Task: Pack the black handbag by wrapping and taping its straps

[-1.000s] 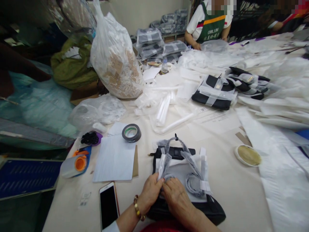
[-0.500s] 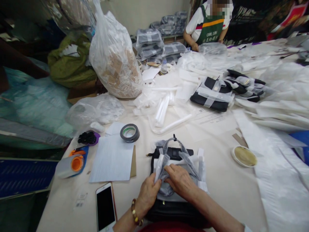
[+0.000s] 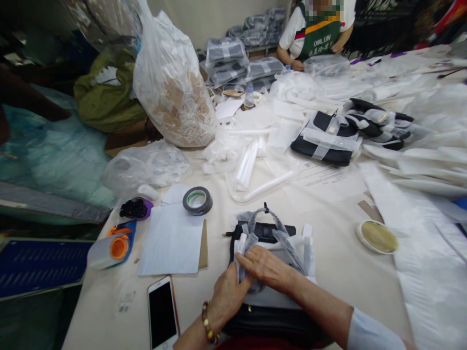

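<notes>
A black handbag [image 3: 273,321] lies in front of me on the pale table, its handle [image 3: 282,238] wrapped in translucent film. White wrapping strips [image 3: 309,250] run over the bag's sides. My left hand [image 3: 228,291], with a beaded bracelet at the wrist, is closed on the wrapping at the bag's left side. Right beside it, my right hand [image 3: 264,265] has its fingers bent onto the same wrapping, thumb and fingertips pressed to it. The hands partly cover the film between them.
Left of the bag are a phone [image 3: 163,313], white sheets [image 3: 171,243], a grey tape roll [image 3: 197,200] and an orange tape dispenser [image 3: 118,247]. A round dish [image 3: 377,236] sits at right. Wrapped bags [image 3: 324,138] lie farther back. A person [image 3: 315,34] stands across the table.
My right hand has shifted left on the wrapping, closer over my left hand. The view has turned slightly. The person across the table has moved one hand higher.
</notes>
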Demonstrator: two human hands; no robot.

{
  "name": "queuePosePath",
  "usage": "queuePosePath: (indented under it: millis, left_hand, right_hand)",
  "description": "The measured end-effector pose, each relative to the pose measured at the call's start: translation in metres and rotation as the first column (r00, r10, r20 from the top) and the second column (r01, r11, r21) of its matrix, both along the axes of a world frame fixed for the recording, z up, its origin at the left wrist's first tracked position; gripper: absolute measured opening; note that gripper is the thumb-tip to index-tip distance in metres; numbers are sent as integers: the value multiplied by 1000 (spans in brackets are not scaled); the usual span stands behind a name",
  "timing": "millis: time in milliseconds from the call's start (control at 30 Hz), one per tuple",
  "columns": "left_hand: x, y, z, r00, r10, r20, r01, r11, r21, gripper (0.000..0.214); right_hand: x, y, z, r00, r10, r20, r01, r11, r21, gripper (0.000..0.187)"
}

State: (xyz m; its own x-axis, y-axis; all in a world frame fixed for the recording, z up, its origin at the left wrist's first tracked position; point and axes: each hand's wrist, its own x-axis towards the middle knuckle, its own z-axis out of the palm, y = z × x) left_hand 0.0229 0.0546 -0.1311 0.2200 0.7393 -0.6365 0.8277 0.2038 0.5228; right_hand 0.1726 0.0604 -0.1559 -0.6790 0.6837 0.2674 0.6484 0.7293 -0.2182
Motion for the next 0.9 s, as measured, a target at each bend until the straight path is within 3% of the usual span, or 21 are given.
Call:
queuePosePath:
  millis: [233,400,500,733,900]
  left_hand:
    - [12,-2,8,966,-126,-225,140,989,51,26]
    - [17,-3,10,928,-186,-325,214,975,53,27]
    - [14,-3,8,928,-189,-320,221,973,66,26]
    - [7,-2,4,942,-170,-289,205,974,94,18]
    - [7,-12,2,887,-172,-428,294,925,238,21]
  right_hand:
    - [2,3,6,999,43,20,-41,995,-88,20]
    - [1,7,15,999,31,27,-29,999,-46,24]
    - [1,11,18,1000,28,-12,-28,999,-24,15]
    - [-1,13,5,997,80,5,-80,997,17,9]
    - [-3,8,2,995,70,78,-74,996,56,9]
